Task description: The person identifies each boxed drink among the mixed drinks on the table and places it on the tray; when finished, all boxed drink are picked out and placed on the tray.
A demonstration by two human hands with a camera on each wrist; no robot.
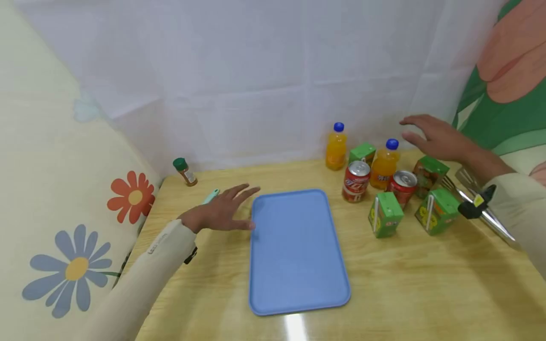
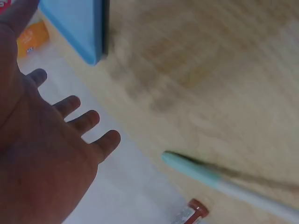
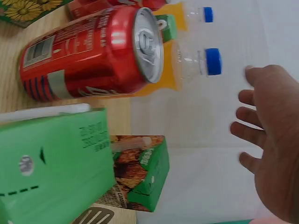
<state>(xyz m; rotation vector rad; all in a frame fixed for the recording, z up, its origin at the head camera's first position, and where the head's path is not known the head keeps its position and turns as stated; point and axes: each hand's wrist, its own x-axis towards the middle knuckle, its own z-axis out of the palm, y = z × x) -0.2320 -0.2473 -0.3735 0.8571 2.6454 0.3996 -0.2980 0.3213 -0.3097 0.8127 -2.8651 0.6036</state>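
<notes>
My left hand (image 1: 223,208) hovers at the left edge of a blue tray (image 1: 298,251), fingers spread and holding nothing. Below its wrist, a light green handle (image 2: 191,170) of a utensil lies on the table. My right hand (image 1: 439,137) is raised behind the drinks at the right, its fingers apart and free of any object. Nearest to it are an orange drink bottle (image 1: 385,163) with a blue cap and a green drink carton (image 1: 431,173). Two red soda cans (image 1: 356,182) stand in the group, one large in the right wrist view (image 3: 88,51).
A second orange bottle (image 1: 336,148) stands at the back, beside another green carton (image 1: 362,152). Two more cartons (image 1: 386,215) stand in front. Metal utensils (image 1: 496,225) lie under the right forearm. A spice jar (image 1: 185,171) with a green lid stands back left, near the white cloth (image 1: 239,85).
</notes>
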